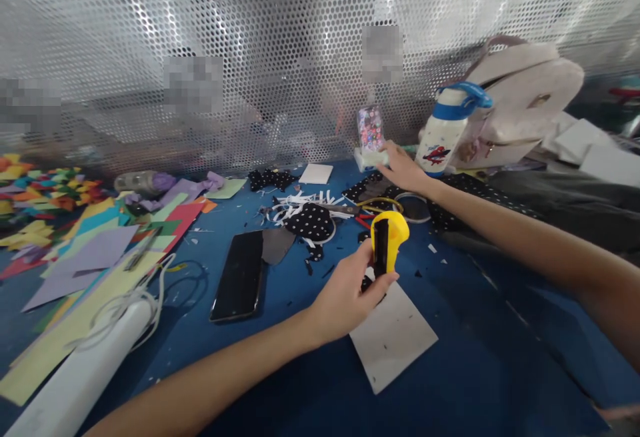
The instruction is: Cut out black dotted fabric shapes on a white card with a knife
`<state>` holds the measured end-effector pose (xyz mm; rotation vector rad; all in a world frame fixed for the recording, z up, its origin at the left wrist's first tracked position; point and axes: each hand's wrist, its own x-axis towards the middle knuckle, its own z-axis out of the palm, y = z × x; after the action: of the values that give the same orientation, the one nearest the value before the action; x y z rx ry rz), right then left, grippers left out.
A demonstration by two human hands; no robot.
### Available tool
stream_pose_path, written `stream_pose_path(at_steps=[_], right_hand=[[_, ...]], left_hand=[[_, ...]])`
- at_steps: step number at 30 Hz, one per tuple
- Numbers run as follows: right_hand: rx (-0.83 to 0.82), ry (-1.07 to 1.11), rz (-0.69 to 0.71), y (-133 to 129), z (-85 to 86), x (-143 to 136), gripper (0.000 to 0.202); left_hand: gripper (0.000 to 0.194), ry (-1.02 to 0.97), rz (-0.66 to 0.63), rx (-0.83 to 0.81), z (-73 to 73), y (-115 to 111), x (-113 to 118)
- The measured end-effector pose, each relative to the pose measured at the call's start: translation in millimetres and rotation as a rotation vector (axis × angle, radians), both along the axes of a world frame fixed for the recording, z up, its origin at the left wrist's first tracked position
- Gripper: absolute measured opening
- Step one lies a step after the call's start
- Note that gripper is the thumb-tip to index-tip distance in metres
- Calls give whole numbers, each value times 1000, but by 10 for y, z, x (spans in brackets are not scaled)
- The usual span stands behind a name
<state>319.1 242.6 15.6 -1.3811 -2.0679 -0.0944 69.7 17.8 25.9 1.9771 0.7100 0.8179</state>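
Note:
My left hand [350, 290] is closed around a yellow tool with a black insert [391, 240], whose exact kind I cannot make out. It is held up above a white square of card [395, 337] lying on the blue table. Farther off, my right hand [403, 169] has its fingers bent at the right end of a pale stand [371, 158]. On this stand a phone with a lit, colourful screen [370, 127] leans upright. Between the hands lie scissors with a yellow handle [381, 205], a black polka-dot fabric piece [311, 221] and white paper strips [295, 207].
A dark phone [239, 277] lies left of my left arm. Coloured paper sheets [95, 257] and a white corded device [85, 370] fill the left side. A bottle with a blue lid [443, 134] and a pale backpack [530, 90] stand at the back right, before a perforated metal wall [295, 24].

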Motion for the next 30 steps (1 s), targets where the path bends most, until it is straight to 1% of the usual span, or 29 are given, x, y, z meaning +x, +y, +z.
stream_pose_path(at_steps=[4,6,8,11,15,18,21,25,30], right_hand=[[31,20,-98,404,-67,-69,66],[49,33,-130,524,-100,-74,74],[65,43,-145,582,-140,-65,80],[80,45,-147,575,-209,-40,77],[84,33,-143,512,-275,-20,63],[77,26,-143,510,-280,-20,52],[73,19,-142,533,-267,-24,47],[88,20,-141,545,-240,-15,47],[129,34,-149,513,-156,22,60]], left_hand=[[25,2,-2,-7,-23,21,-18],[26,3,-4,-10,-41,28,-24],[27,3,-5,-13,-58,34,-27],[28,-2,-3,-26,-73,37,-26],[29,-8,-3,-41,-80,33,-24],[29,-10,-7,-47,-86,28,-23],[29,-10,-7,-48,-93,30,-25],[29,-6,-6,-42,-102,39,-31],[28,-13,1,-38,-113,37,-29]])
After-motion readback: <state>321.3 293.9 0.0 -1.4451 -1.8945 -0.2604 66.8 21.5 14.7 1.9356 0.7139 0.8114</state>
